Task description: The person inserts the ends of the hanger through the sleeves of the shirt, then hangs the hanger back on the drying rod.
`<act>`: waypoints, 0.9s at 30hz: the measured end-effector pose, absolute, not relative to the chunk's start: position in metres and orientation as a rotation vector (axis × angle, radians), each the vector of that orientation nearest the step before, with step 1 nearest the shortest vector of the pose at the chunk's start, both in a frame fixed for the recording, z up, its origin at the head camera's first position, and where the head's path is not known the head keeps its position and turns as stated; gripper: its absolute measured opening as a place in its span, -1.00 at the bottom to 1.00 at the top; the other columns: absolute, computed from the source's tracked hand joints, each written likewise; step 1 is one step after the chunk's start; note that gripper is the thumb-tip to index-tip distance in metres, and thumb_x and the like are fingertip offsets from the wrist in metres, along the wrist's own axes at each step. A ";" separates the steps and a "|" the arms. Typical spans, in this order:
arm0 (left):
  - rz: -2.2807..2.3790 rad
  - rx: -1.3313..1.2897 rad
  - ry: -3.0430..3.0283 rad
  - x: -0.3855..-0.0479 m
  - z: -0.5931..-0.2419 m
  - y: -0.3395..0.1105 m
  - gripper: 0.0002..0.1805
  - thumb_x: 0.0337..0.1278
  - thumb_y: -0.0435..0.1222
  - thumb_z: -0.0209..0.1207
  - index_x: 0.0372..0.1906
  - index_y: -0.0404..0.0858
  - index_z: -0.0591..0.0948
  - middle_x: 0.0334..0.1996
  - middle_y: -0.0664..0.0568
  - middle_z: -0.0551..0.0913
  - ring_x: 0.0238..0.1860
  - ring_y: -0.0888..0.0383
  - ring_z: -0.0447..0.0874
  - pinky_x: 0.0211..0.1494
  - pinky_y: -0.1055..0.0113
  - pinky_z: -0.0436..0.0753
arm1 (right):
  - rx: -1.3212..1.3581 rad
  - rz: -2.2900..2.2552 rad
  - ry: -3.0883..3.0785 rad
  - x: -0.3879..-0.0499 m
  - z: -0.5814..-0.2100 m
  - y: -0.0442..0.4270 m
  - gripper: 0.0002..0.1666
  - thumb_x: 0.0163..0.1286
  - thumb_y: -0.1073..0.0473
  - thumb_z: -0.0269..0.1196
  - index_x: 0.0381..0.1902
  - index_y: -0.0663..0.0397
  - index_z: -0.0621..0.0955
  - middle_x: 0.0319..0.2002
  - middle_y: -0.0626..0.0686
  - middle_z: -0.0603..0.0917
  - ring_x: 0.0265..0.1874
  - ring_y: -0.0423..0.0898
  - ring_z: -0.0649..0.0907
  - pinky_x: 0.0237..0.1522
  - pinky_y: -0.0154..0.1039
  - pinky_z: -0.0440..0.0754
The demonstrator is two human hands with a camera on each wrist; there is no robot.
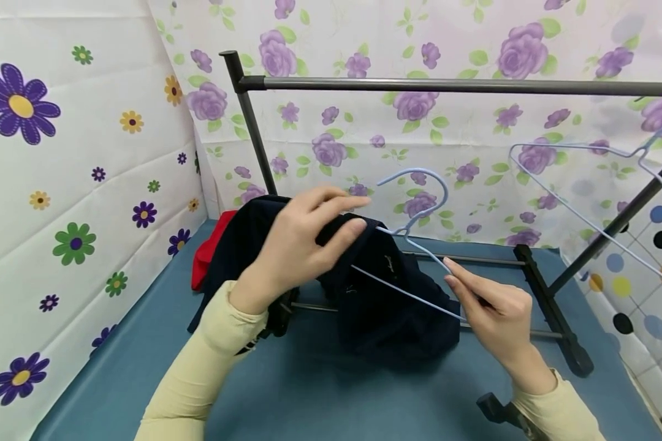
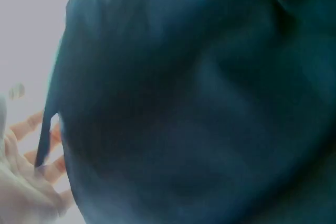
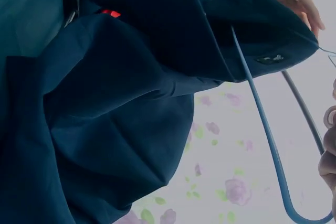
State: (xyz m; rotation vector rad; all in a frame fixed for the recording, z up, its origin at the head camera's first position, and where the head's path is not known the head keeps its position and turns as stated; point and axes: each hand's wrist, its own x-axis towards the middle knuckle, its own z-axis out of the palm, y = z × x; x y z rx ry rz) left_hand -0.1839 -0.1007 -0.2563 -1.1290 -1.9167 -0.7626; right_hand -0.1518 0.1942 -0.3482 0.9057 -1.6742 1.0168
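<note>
A light blue wire hanger point(image 1: 416, 297) is partly inside a dark navy garment point(image 1: 397, 306), its hook and one end outside the cloth. My right hand point(image 1: 496, 312) pinches the hanger's sloping side near that end. My left hand point(image 1: 303, 239) is at the garment's upper edge, fingers extended, with the cloth beside and under it. In the left wrist view the garment point(image 2: 184, 103) fills most of the picture and the left hand point(image 2: 31, 177) shows spread fingers. The right wrist view shows the hanger point(image 3: 262, 124) entering the garment point(image 3: 115, 82).
A dark metal rack with a top bar point(image 1: 419, 86) stands over the blue surface point(image 1: 309, 392). Another blue hanger point(image 1: 579, 217) is at the right. Red cloth point(image 1: 206, 254) lies behind the garment at the left. A black rack foot point(image 1: 574, 352) rests at the right.
</note>
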 end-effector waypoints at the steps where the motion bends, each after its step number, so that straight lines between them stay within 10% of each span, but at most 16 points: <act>1: -0.734 -1.112 -1.917 -0.187 -0.255 -0.107 -0.55 0.53 0.02 0.02 0.12 -0.20 0.71 -0.08 -0.04 0.67 -0.18 0.09 0.59 -0.04 0.20 0.53 | 0.897 1.019 -1.657 -0.152 -0.349 0.195 -0.52 0.44 0.02 0.31 -0.18 0.47 0.74 -0.47 0.18 0.76 -0.77 -0.30 0.31 -0.63 -0.51 0.17; 27: -0.556 -1.258 -1.862 -0.210 -0.257 -0.169 -0.66 0.53 -0.13 0.07 0.06 -0.21 0.75 -0.29 0.00 0.71 -0.33 0.09 0.56 -0.29 0.28 0.45 | 0.883 1.052 -1.622 -0.155 -0.355 0.219 -0.61 0.38 0.12 0.39 -0.21 0.47 0.75 -0.46 0.15 0.77 -0.78 -0.33 0.25 -0.59 -0.52 0.07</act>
